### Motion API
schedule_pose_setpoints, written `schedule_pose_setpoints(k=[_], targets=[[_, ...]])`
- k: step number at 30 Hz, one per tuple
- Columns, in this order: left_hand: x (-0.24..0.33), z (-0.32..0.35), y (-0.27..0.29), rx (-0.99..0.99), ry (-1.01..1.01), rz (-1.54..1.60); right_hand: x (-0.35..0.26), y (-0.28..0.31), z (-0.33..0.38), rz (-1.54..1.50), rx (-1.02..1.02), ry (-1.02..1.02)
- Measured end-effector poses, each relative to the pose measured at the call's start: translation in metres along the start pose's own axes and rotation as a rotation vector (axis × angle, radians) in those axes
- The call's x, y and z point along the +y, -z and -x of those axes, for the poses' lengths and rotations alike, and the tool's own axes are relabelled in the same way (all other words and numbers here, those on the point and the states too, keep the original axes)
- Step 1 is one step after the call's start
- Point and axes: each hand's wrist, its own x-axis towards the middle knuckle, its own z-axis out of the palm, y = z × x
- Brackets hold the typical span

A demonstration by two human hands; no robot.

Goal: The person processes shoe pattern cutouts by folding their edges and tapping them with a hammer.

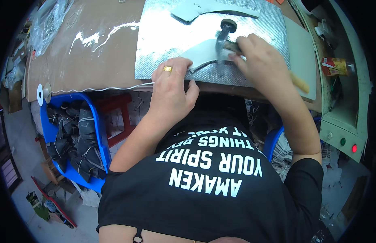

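A hammer point(223, 34) with a dark metal head is in my right hand point(261, 58); its pale yellow handle end point(300, 83) shows past my wrist. The hammer head is slightly blurred, over a white curved flat piece point(202, 52) with a dark underside edge. My left hand point(171, 83), with a gold ring, has its fingers curled at the near left end of that piece, by the edge of the silvery quilted mat point(155, 48). What its fingertips pinch is partly hidden. A thin white cord point(115, 88) runs along the table edge to my left hand.
A second white piece point(196, 10) lies at the mat's far side. A reel point(44, 94) sits at the table's left corner above a blue bin point(99, 137) of dark bundled pieces. On the right stand a green-grey cabinet point(344, 135) and a yellow-red bottle point(336, 67).
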Motion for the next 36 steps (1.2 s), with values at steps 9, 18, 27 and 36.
schedule_pose_setpoints(k=[9, 18, 27, 36], targets=[[-0.001, -0.008, 0.02, -0.027, 0.04, 0.069, -0.013, 0.008, 0.001, -0.147, 0.075, 0.003], [0.003, -0.009, 0.022, 0.032, 0.032, 0.026, -0.043, -0.009, -0.024, -0.123, 0.031, 0.29], [-0.003, -0.027, 0.041, 0.044, -0.069, -0.012, -0.022, 0.004, -0.02, -0.177, 0.055, 0.143], [-0.031, -0.075, 0.017, -0.38, -0.389, 0.035, 0.014, -0.028, 0.019, -0.261, 0.049, -0.151]])
